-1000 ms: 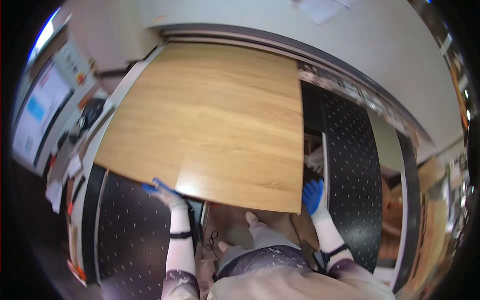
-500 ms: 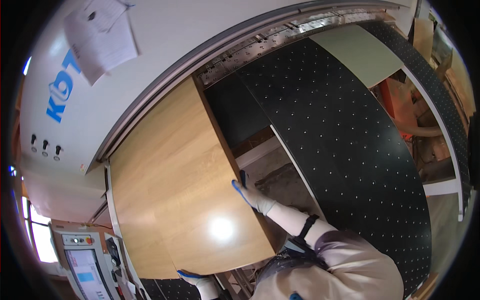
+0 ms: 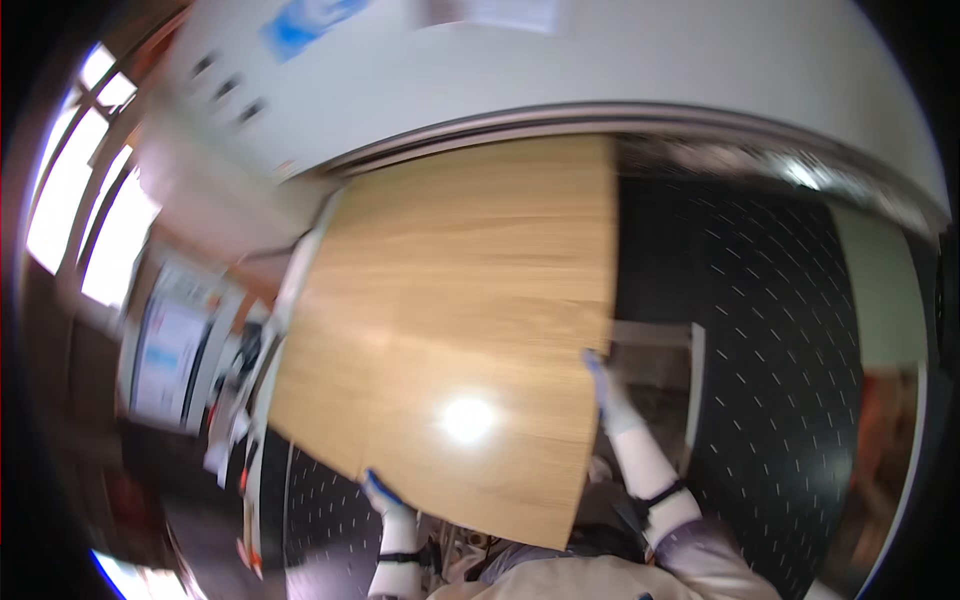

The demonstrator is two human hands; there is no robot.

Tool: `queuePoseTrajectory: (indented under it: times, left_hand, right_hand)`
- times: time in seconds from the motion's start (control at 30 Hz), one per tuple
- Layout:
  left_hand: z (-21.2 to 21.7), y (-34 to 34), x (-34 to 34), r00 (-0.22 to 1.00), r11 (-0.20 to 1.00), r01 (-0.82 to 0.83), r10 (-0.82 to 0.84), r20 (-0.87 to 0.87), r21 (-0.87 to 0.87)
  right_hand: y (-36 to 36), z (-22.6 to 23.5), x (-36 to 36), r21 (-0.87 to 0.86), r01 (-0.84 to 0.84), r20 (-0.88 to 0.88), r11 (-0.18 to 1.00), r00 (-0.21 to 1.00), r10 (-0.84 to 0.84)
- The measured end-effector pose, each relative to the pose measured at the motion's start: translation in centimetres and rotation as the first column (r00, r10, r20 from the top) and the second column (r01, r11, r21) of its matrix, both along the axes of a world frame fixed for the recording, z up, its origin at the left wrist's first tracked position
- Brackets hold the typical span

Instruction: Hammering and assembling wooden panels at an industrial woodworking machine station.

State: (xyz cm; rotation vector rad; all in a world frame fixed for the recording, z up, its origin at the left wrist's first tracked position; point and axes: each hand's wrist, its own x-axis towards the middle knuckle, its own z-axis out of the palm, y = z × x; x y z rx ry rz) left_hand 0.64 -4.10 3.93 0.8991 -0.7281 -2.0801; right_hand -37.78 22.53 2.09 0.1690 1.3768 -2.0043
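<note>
Our wood-grain panel spans the machine front, far edge at the pale housing; we judge it stiff, fairly heavy, smooth enough to slip, corners easy to chip; edges are the best hold, hands spread wide; our left hand is at the near edge, right hand at the right edge; blue fingertips touch it, but blur hides how far the fingers close; dotted black table sits right, control screen left; housing blocks the far side.
</note>
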Motion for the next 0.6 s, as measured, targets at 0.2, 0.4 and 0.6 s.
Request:
queuePoseTrajectory:
  times: [0.2, 0.4, 0.6]
  left_hand:
    - [-2.9, 0.2, -2.5, 0.819, 0.855, -0.463, 0.514, 0.254, -0.235]
    - [-1.3, -5.1, 8.7, 0.732, 0.751, -0.5, 0.633, 0.252, -0.431]
    - [3.0, -19.4, 21.4, 0.225, 0.622, 0.163, 0.732, 0.643, -0.766]
  right_hand:
    - [2.4, -3.0, -2.2, -0.35, -0.04, 0.079, 0.936, 0.994, 0.072]
    - [6.4, -1.1, -2.4, 0.217, 0.054, -0.45, 0.975, 0.892, 0.05]
    - [13.5, 4.7, -3.7, 0.426, 0.181, -0.487, 0.886, 0.872, 0.056]
